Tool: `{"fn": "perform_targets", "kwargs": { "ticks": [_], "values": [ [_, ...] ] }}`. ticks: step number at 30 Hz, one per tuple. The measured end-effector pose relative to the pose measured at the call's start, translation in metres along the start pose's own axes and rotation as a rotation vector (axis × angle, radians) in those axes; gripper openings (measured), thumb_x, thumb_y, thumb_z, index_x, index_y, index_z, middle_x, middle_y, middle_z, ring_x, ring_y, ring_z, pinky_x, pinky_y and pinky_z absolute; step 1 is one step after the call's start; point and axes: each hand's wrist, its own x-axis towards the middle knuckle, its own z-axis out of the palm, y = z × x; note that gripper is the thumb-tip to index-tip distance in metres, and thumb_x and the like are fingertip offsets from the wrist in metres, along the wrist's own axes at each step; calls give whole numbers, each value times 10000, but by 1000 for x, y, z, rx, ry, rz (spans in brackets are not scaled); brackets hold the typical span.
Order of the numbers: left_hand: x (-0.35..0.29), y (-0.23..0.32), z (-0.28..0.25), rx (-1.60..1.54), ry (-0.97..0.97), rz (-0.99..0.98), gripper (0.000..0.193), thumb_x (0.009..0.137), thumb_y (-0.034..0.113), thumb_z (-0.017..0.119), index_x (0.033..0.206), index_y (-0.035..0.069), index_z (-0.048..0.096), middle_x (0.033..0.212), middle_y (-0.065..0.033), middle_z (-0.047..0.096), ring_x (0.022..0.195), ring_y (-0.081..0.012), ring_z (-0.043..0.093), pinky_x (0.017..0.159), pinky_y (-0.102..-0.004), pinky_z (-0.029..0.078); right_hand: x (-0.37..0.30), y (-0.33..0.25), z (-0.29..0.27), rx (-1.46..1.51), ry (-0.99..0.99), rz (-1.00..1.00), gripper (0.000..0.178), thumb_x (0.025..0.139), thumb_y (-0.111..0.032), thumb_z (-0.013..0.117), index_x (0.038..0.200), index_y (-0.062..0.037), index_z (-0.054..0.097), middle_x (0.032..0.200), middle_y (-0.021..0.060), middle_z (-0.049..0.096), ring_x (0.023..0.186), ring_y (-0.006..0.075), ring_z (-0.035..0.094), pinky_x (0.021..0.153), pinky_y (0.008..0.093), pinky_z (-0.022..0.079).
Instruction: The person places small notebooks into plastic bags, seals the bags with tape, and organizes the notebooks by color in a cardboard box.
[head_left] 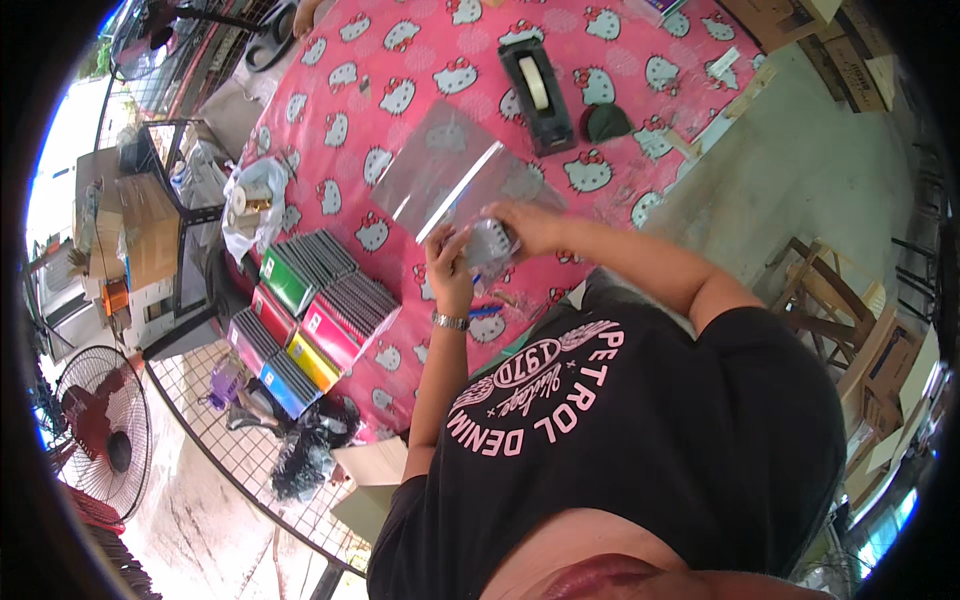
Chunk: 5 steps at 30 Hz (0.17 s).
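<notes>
Close in front of my body, both hands are closed on a small clear-and-grey plastic packet (490, 242). My left hand (450, 262), with a metal watch at its wrist, grips the packet's left side. My right hand (525, 228) holds its right side from above. What lies inside the packet is too small to make out. Just beyond my hands, a large clear plastic sheet or bag (425, 170) lies flat on the pink patterned tablecloth (345, 115). A blue pen-like item (485, 312) rests on the cloth below the packet.
Stacks of spiral notebooks (345, 315) in several colours stand at the table's left edge, beside a white plastic bag (250, 215). A black tape dispenser (537, 98) and a dark round object (605, 122) sit farther off. A fan (105, 435) stands at left; cardboard boxes (855, 60) are at far right.
</notes>
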Motion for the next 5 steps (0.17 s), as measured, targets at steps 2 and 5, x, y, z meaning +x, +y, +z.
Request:
{"fn": "perform_targets", "kwargs": {
  "ticks": [2,5],
  "values": [
    [5,3,-6,-138,-2,-98,266,850,27,493,1046,12,672,1228,-141,522,1137,-245,522,973,-331,403,3,-16,-4,111,9,66,726,549,-216,842,1177,-61,514,1095,134,570,1048,323,555,884,395,453],
    [30,28,-18,-560,2,-95,371,918,235,504,1210,23,590,1331,-148,472,1248,-258,438,1034,-359,345,14,-27,-42,274,40,105,737,557,-251,843,1194,-78,516,1097,138,574,1039,310,563,888,400,454]
  ]
}}
